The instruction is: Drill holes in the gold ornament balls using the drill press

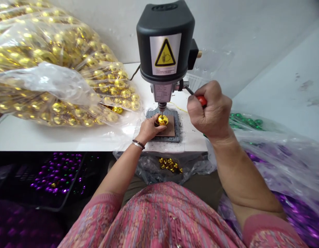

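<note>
The left hand [149,129] grasped a gold metallic ball [162,120], its fingers curled over the ball's near side, and held it on a brown pad [170,131] atop the grey base plate [176,120] of a black bench drill [165,44]. The drill bit [160,112] met the ball's top. The right hand [209,112] was clenched, its fingers closed around the red grip [201,100] of the feed lever.

Adjacent items — a clear plastic bag [58,72] of gold balls lay on the white table [25,136] left of the drill; loose gold pieces [170,164] rested on plastic sheeting [149,168] below the table edge; purple beads [57,172] lay lower left.
</note>
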The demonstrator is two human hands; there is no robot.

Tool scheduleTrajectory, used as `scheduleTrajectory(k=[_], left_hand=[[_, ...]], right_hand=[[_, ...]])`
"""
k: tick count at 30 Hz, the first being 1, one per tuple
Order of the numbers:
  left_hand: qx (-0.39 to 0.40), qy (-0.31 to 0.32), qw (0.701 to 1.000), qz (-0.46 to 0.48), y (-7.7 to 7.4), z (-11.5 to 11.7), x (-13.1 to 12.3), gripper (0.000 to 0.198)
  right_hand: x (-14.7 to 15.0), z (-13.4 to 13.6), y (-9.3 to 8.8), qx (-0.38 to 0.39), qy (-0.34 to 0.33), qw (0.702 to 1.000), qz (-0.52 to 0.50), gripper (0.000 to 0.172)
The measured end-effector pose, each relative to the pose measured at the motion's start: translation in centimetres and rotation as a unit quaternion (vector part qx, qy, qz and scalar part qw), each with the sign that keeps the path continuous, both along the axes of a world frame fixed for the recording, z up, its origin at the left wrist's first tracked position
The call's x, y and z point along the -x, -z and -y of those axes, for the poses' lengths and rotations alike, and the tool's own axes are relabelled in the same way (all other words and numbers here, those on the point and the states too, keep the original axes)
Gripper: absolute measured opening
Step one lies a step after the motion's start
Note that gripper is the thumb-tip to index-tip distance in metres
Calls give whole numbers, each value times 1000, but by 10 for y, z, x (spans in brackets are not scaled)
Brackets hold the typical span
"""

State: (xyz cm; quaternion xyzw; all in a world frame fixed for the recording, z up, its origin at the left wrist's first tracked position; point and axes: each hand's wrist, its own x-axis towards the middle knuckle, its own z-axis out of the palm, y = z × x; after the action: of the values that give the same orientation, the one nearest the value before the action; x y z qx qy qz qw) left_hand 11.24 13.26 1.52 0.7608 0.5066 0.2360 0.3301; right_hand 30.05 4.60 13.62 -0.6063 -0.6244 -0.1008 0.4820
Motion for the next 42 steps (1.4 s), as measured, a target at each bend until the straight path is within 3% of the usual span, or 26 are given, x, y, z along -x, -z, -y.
scheduleTrajectory(k=[7,17,28,31,38,42], left_hand=[[15,-3,1000,23,3,-1,0,70],[29,9,998,50,1,0,3,67],[12,3,999,46,2,1,2,68],[9,-5,998,63,4,0,0,68],[39,25,994,103,-3,17,10,63],[38,126,987,94,-12,43,36,70]], right_hand=[[0,-1,21,-28,19,999,36,26],[-3,-6,43,-119,24,990,73,16],[12,-12,64,-189,29,982,-10,11],[15,-14,49,-198,33,979,-34,14],[9,-29,-33,-95,20,988,-120,22],[9,-31,-41,-71,26,987,-145,21]])
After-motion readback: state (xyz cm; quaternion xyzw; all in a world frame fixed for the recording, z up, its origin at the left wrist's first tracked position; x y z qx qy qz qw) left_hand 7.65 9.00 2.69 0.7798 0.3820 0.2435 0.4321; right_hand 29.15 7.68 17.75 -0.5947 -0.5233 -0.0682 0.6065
